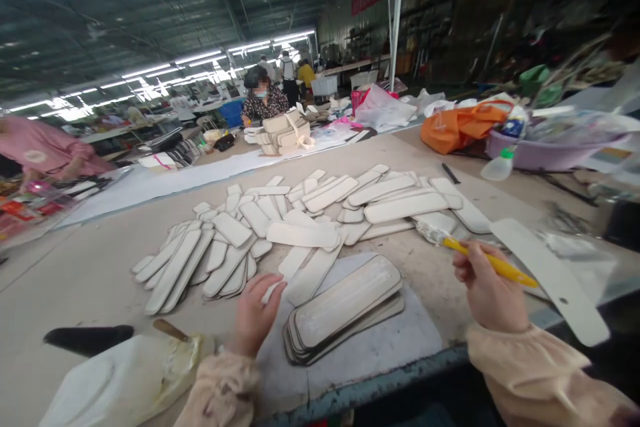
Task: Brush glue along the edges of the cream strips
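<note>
My right hand (pixel 487 293) is closed around a yellow-handled brush (pixel 480 257), its white bristles raised over the table at the right. My left hand (pixel 255 313) lies on the table with fingers stretched toward a long cream strip (pixel 310 273), its fingertips touching the strip's near end. Just right of that hand sits a stack of rounded oblong pieces (pixel 345 310) on a grey mat (pixel 380 347). Several cream oblong pieces (pixel 300 227) are spread in overlapping rows across the table beyond.
A white strip (pixel 555 280) overhangs the table's right edge. A black-bladed tool (pixel 90 339) and a white bag (pixel 120 380) lie at the near left. A purple basin (pixel 545 150), plastic bottle (pixel 497 165) and orange bag (pixel 460 127) sit far right. People work at tables behind.
</note>
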A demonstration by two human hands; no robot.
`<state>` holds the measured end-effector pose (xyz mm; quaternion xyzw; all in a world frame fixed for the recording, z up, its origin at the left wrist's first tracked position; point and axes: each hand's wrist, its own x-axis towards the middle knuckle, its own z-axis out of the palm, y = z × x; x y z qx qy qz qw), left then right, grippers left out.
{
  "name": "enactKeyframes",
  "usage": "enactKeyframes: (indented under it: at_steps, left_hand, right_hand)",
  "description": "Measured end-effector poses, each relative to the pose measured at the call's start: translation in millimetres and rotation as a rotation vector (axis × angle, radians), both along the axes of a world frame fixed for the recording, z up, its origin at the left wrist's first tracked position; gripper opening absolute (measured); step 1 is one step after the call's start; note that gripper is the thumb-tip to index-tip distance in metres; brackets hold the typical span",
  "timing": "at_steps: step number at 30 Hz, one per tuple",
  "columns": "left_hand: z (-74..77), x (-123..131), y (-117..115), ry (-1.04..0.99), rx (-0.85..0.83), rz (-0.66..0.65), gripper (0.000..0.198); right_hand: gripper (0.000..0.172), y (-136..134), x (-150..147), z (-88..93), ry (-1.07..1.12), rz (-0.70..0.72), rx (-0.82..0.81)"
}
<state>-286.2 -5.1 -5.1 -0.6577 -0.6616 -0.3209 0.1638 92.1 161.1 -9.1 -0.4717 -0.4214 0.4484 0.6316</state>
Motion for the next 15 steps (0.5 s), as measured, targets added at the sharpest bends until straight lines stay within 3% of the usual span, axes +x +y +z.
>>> enactKeyframes:
  at_steps: [4,7,12,15]
  left_hand:
    - [7.4,-21,79,0.171,-0.116,-0.107,0.022]
    - [11.3,-18,124,0.292,-0.201,-0.268,0.028]
    - [11.3,-15,162,0.375,-0.192,-0.531,0.042]
    - [-0.2,-24,173,0.347,-0.199,-0.546,0.025]
  right_hand:
    - [0.031,-8,0,-1.4,0.0,0.021,0.017]
    - [0.027,-13,-1,1.5,-0.022,0.066,0.054]
    - [0.028,-15,2,4.8,-0.029,0.08,0.083]
    - [0.03,-15,4,7.4,-0.04,0.117,0.079]
